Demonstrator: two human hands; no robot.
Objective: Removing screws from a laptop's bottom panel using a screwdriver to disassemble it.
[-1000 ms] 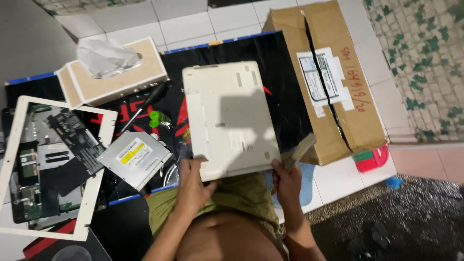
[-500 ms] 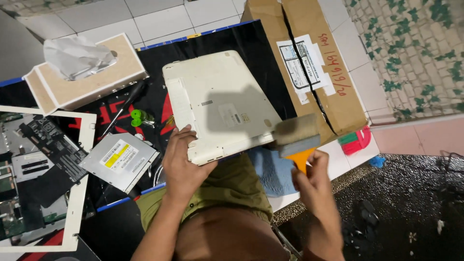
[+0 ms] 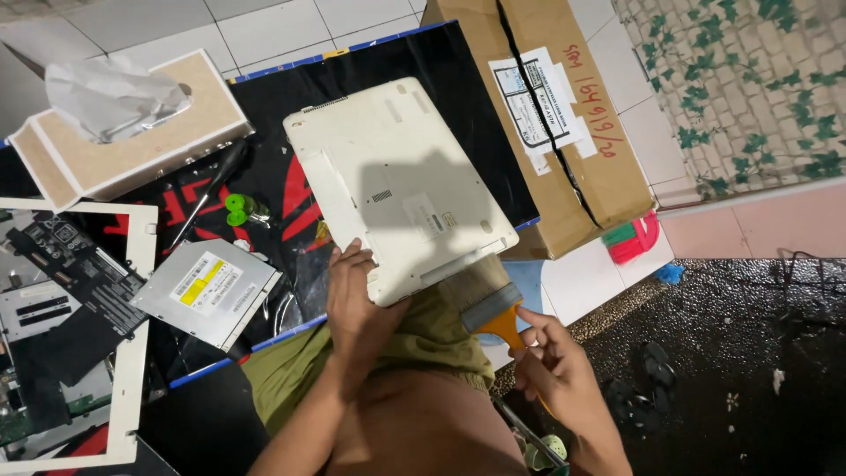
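Orange-handled paintbrush [image 3: 490, 308], flat, with a metal ferrule and pale bristles: pinched by the handle in the right hand [image 3: 557, 370], fingers curled round it, bristles lying at the near right edge of the laptop.

White laptop [image 3: 401, 185], shut and turned underside up, resting partly on the person's lap in olive shorts [image 3: 423, 339] and partly on the black mat [image 3: 291, 97] spread over the tiled floor. Left hand [image 3: 357, 304]: fingers spread flat over the near left corner, thumb under the edge, pressing the case steady.

Handling note, as a judgement: light strokes away from the body, bristle tips only, vent slots included; the left hand's firm hold at the corner should keep the case from sliding off the lap.

Silver optical drive [image 3: 207, 291], loose on the mat to the left. Beside it, a white bezel frame [image 3: 141, 335] around exposed circuit boards. Green-handled tool [image 3: 236, 208] and dark screwdriver just beyond.

Tissue box [image 3: 132, 132], far left. Brown cardboard carton [image 3: 546, 115], taped, far right.
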